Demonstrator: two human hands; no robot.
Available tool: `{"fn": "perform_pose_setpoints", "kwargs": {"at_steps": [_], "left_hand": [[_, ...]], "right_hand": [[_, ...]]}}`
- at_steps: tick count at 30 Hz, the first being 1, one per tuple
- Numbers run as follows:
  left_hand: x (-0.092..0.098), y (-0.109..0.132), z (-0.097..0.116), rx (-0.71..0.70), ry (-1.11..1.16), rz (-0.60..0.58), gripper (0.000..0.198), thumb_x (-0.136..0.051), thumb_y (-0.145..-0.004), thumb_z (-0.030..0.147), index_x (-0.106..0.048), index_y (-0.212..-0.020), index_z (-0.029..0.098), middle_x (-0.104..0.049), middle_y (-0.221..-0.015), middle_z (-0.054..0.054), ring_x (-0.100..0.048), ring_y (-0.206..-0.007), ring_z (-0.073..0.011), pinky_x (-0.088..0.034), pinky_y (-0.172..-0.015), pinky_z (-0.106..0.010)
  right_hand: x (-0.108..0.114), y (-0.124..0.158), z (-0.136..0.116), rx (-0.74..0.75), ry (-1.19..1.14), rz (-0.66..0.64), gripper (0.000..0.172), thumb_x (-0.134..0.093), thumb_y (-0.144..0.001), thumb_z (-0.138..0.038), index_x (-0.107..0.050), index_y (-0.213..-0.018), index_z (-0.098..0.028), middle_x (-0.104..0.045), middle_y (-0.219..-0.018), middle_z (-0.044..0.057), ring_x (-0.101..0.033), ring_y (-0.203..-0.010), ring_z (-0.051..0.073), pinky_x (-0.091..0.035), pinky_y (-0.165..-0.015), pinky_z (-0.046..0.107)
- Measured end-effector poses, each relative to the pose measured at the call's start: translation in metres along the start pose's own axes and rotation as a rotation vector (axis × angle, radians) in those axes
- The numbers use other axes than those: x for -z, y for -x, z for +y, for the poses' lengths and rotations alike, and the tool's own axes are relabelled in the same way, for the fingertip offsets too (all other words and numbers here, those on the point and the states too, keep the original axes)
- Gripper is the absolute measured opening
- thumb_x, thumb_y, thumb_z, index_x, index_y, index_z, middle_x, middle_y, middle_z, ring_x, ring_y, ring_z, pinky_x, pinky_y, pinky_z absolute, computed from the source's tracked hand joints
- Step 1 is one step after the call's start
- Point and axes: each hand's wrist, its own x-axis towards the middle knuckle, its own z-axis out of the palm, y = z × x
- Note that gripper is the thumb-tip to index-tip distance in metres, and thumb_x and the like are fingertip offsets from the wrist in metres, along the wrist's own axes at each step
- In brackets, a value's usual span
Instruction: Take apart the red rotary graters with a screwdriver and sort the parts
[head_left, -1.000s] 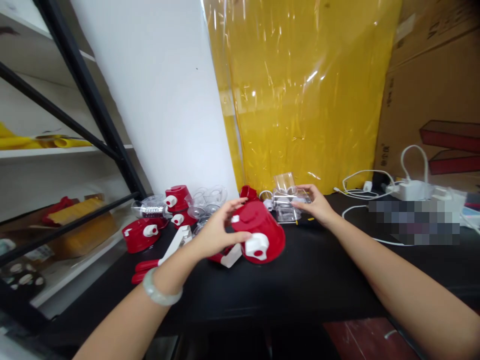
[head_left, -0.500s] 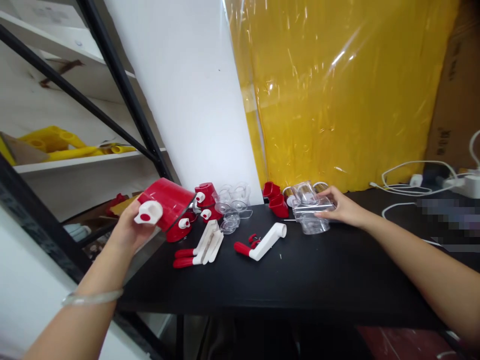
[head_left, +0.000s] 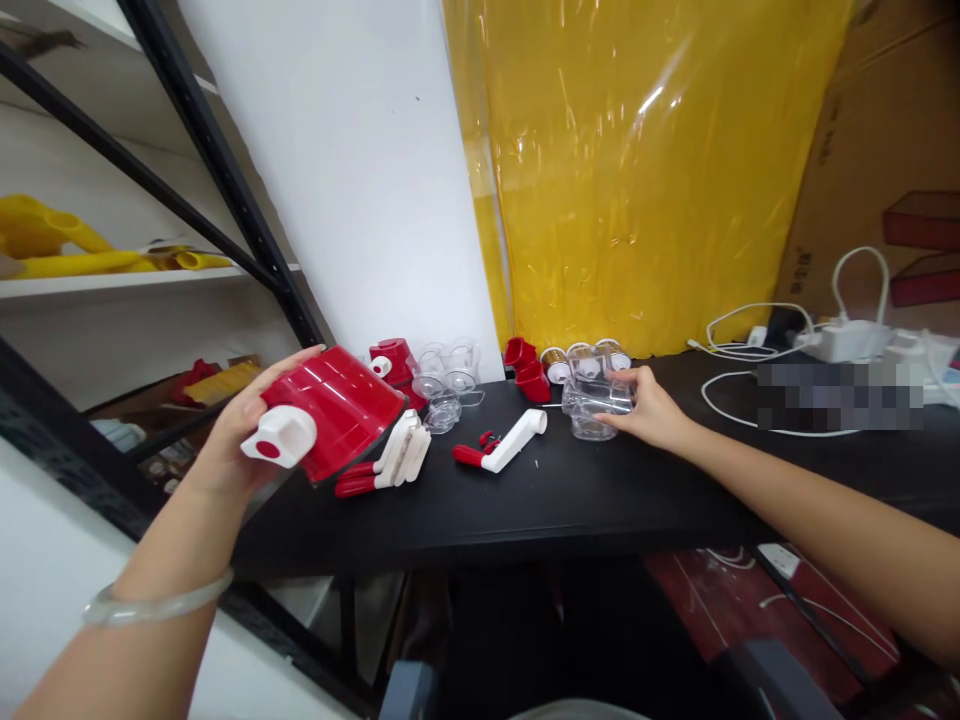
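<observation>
My left hand (head_left: pixel 229 445) grips a red plastic housing (head_left: pixel 337 405) with a white knob, held in the air over the left end of the black table (head_left: pixel 600 500). My right hand (head_left: pixel 649 410) rests on a clear plastic part (head_left: pixel 592 395) at the back of the table, its fingers curled round that part. Between the hands lie a white crank handle with a red grip (head_left: pixel 502 452) and a pair of white-and-red handles (head_left: pixel 390 465).
More red housings (head_left: pixel 391 358) and clear cups (head_left: pixel 446 380) stand by the white wall. Small red pieces (head_left: pixel 529 368) sit by the yellow plastic sheet (head_left: pixel 637 170). White cables and a charger (head_left: pixel 840 340) lie at the right. A black shelf frame (head_left: pixel 217 170) stands at the left.
My left hand lifted the red housing off the table and carried it left, then a little back toward me. My right hand stayed on the clear part.
</observation>
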Motion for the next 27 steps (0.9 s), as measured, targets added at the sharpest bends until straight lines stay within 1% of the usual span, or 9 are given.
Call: {"fn": "perform_pose_setpoints", "kwargs": {"at_steps": [7,10,12,14,15,17,19,22,27], "left_hand": [[-0.011,-0.002,-0.010,0.032,-0.010,-0.202,0.080,-0.064,-0.067,0.063,-0.052,-0.136,0.023,-0.063,-0.131,-0.009,-0.059,-0.112,-0.0349,-0.049,-0.091,-0.044],[-0.018,-0.004,-0.018,0.026,-0.067,-0.253,0.083,-0.067,-0.065,0.062,-0.051,-0.136,0.022,-0.059,-0.136,-0.012,-0.060,-0.113,-0.0349,-0.051,-0.090,-0.041],[-0.028,-0.004,-0.022,0.043,-0.052,-0.332,0.088,-0.071,-0.063,0.061,-0.049,-0.138,0.021,-0.057,-0.137,-0.015,-0.060,-0.115,-0.0355,-0.051,-0.091,-0.041],[-0.045,-0.003,-0.024,0.064,0.008,-0.439,0.095,-0.075,-0.058,0.061,-0.047,-0.139,0.020,-0.057,-0.136,-0.017,-0.059,-0.117,-0.0373,-0.050,-0.093,-0.043],[-0.055,-0.002,-0.025,0.080,0.041,-0.499,0.096,-0.076,-0.058,0.061,-0.047,-0.140,0.020,-0.056,-0.138,-0.018,-0.058,-0.119,-0.0379,-0.050,-0.094,-0.044],[-0.076,-0.001,-0.028,0.092,0.118,-0.585,0.096,-0.078,-0.058,0.058,-0.046,-0.140,0.020,-0.054,-0.139,-0.019,-0.058,-0.120,-0.0377,-0.049,-0.096,-0.046],[-0.095,-0.002,-0.032,0.112,0.158,-0.663,0.093,-0.079,-0.060,0.055,-0.045,-0.141,0.021,-0.054,-0.139,-0.020,-0.057,-0.122,-0.0368,-0.048,-0.097,-0.047],[-0.106,-0.005,-0.044,0.056,0.185,-0.583,0.087,-0.074,-0.068,0.055,-0.041,-0.142,0.023,-0.046,-0.146,-0.019,-0.053,-0.128,-0.0333,-0.045,-0.102,-0.046],[-0.104,0.008,-0.072,-0.019,-0.021,-0.140,0.075,-0.045,-0.085,0.067,-0.034,-0.141,0.018,-0.041,-0.149,-0.021,-0.040,-0.139,-0.0279,-0.033,-0.112,-0.049]], "right_hand": [[-0.010,0.003,0.004,0.028,-0.002,-0.046,0.080,-0.076,-0.057,-0.068,-0.039,-0.110,-0.022,-0.056,-0.116,0.017,-0.058,-0.110,0.038,-0.045,-0.096,0.058],[-0.003,0.010,-0.018,0.055,0.071,0.147,0.084,-0.078,-0.056,-0.066,-0.041,-0.116,-0.019,-0.047,-0.126,0.021,-0.043,-0.126,0.045,-0.031,-0.106,0.066],[-0.002,0.020,-0.047,0.087,0.032,0.267,0.071,-0.073,-0.069,-0.058,-0.042,-0.120,-0.020,-0.039,-0.135,0.021,-0.032,-0.134,0.043,-0.021,-0.111,0.066],[-0.009,0.031,-0.081,0.131,-0.207,0.119,0.055,-0.069,-0.078,-0.051,-0.043,-0.121,-0.027,-0.043,-0.133,0.015,-0.037,-0.133,0.035,-0.026,-0.112,0.060],[-0.016,0.037,-0.098,0.140,-0.379,-0.076,0.053,-0.068,-0.081,-0.049,-0.042,-0.123,-0.031,-0.046,-0.132,0.012,-0.041,-0.132,0.032,-0.031,-0.111,0.057],[-0.035,0.044,-0.127,0.126,-0.692,-0.420,0.072,-0.073,-0.076,-0.049,-0.033,-0.134,-0.033,-0.043,-0.139,0.011,-0.038,-0.136,0.029,-0.038,-0.109,0.053],[-0.056,0.046,-0.144,0.096,-0.850,-0.564,0.091,-0.082,-0.067,-0.046,-0.029,-0.139,-0.031,-0.042,-0.143,0.011,-0.040,-0.135,0.030,-0.038,-0.108,0.051],[-0.081,0.039,-0.148,-0.014,-0.905,-0.526,0.088,-0.087,-0.059,-0.042,-0.039,-0.131,-0.028,-0.052,-0.135,0.011,-0.054,-0.123,0.031,-0.043,-0.104,0.049],[-0.105,0.018,-0.137,-0.183,-0.827,-0.230,0.077,-0.086,-0.057,-0.046,-0.044,-0.120,-0.028,-0.057,-0.125,0.008,-0.058,-0.116,0.030,-0.044,-0.103,0.050]]}}
